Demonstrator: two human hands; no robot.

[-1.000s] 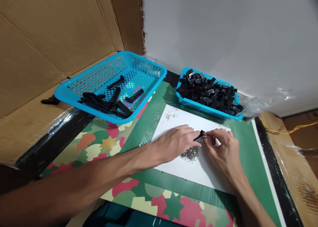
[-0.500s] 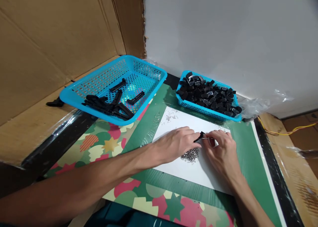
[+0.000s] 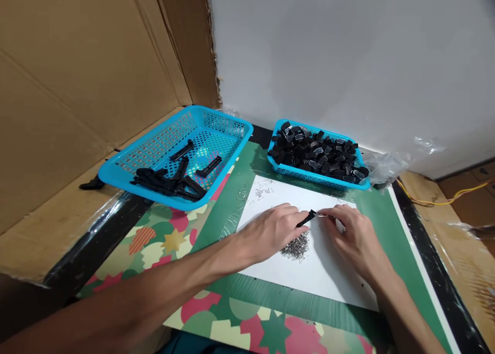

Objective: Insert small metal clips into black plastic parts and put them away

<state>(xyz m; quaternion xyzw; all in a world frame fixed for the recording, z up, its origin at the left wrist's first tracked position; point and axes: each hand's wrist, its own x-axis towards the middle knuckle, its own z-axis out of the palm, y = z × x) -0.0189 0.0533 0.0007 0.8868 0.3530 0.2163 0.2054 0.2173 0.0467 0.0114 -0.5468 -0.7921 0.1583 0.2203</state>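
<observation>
My left hand (image 3: 274, 230) is closed around a small, narrow black plastic part (image 3: 308, 218), whose far end sticks out past the fingertips. In my right hand (image 3: 353, 232) the fingers are pinched on a thin metal tool (image 3: 324, 216); its tip points at the end of the black part, and its kind cannot be made out. Whether tip and part touch is too small to tell. Just below my left fingers lies a heap of tiny bent wire pieces (image 3: 296, 247) on a white sheet of paper (image 3: 270, 269).
A blue plastic basket (image 3: 127, 184) at the left holds several long black parts (image 3: 181, 177). Behind the paper, a smaller blue basket (image 3: 309, 177) is full of short black pieces (image 3: 313, 151). More wire pieces (image 3: 263, 192) lie scattered on the paper's far corner. Clear plastic film (image 3: 390, 163) sits behind.
My right hand has drawn slightly back to the right from the black part, and more of that part shows. The camera view has shifted a little; the baskets stay as they were.
</observation>
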